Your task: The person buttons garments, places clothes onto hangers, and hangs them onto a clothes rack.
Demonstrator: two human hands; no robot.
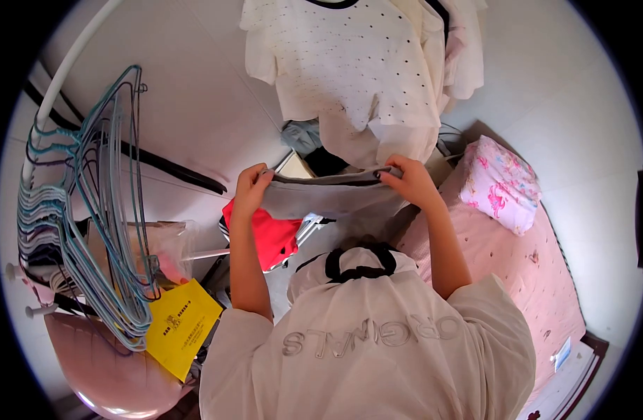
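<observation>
My left hand [251,183] pinches one end of the top edge of a grey garment [321,199]. At the other end, my right hand [405,178] grips the same edge between thumb and fingers. The garment is stretched between both hands and hangs down, with a dark strip showing along its opening. Just beyond it, a white top with black dots [356,70] hangs. Below and beside my left hand lies a red cloth [269,234].
Several blue and grey hangers [104,231] hang from a white rail [73,56] at left. Near them are a yellow bag [181,325] and a pink rounded seat [111,371]. At right, a folded floral cloth [500,185] lies on a pink-covered surface [524,280].
</observation>
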